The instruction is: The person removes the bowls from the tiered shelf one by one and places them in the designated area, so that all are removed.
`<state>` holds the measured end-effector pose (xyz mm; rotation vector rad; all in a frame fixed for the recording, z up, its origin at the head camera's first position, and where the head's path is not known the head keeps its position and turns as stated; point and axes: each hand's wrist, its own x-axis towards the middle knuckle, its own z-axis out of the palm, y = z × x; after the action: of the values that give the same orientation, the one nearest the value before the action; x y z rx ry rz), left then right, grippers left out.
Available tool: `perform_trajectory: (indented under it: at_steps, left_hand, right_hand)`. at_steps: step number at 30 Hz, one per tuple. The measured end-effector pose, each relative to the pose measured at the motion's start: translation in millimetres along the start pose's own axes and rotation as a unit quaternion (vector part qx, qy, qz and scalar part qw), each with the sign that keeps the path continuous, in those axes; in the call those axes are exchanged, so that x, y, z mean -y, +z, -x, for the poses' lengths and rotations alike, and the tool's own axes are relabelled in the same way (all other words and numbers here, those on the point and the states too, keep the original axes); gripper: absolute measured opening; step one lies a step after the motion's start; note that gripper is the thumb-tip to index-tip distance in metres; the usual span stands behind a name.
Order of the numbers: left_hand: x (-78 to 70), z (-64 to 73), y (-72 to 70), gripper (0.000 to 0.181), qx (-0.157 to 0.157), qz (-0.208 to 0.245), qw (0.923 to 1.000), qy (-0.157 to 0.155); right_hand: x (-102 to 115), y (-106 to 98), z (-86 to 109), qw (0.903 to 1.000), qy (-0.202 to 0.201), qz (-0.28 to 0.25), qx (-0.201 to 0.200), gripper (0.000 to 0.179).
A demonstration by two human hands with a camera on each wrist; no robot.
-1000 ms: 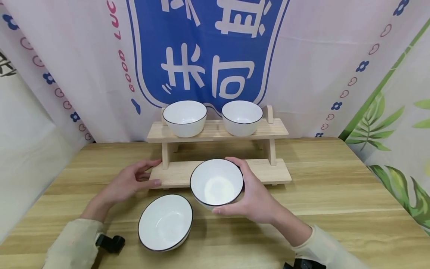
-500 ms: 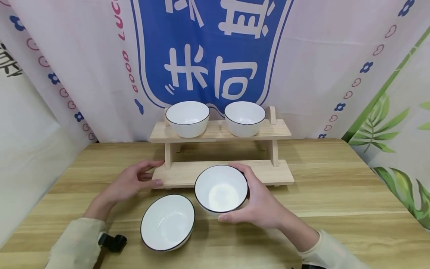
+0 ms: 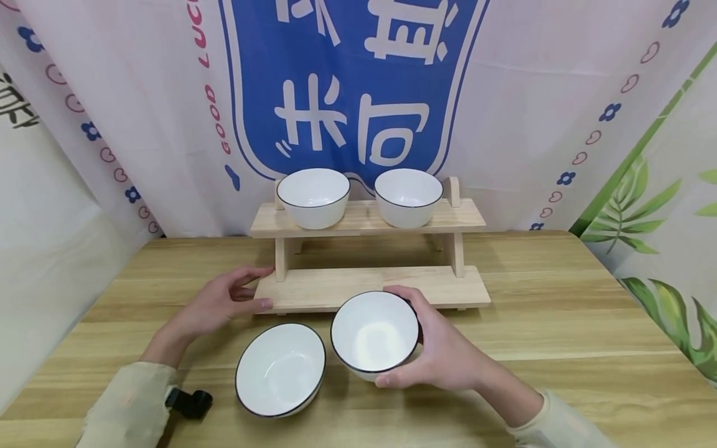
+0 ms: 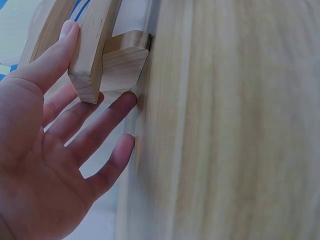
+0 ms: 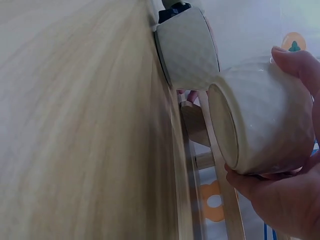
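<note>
In the head view my right hand (image 3: 439, 345) grips a white bowl (image 3: 374, 331) with a dark rim, thumb on the near side and fingers at the far right. The right wrist view shows its base and textured wall (image 5: 272, 115), lifted off the table. A second bowl (image 3: 280, 370) sits tilted on the table, just left of it. My left hand (image 3: 215, 302) holds the left end of a two-tier wooden shelf (image 3: 358, 289). In the left wrist view its thumb lies on the board (image 4: 92, 55), other fingers spread behind it.
Two more white bowls, a left one (image 3: 313, 199) and a right one (image 3: 409, 199), stand on the shelf's upper tier. A printed curtain (image 3: 521, 124) hangs behind the wood-grain table (image 3: 560, 311). A black wrist device (image 3: 189, 403) is on the left sleeve.
My right hand has drawn the bowl toward me and slightly right, away from the shelf's lower tier. The left hand stays at the shelf end. The view shifted slightly at first.
</note>
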<state>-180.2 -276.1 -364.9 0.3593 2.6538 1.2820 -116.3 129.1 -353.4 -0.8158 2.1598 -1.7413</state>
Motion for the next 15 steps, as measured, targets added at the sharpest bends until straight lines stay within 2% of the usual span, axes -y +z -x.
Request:
perform_trajectory:
  at_steps: [8,15]
  left_hand:
    - [1.2,-0.8,0.6,0.072,0.001,-0.003,1.0,-0.003]
    - [1.7,-0.6,0.3,0.072,0.002,-0.003,1.0,-0.004]
  right_hand:
    - [-4.8,0.0,1.7,0.9992,0.019,0.017,0.031,0.111]
    - [-8.2,-0.8,1.7,0.9976,0.02,0.054,0.038,0.111]
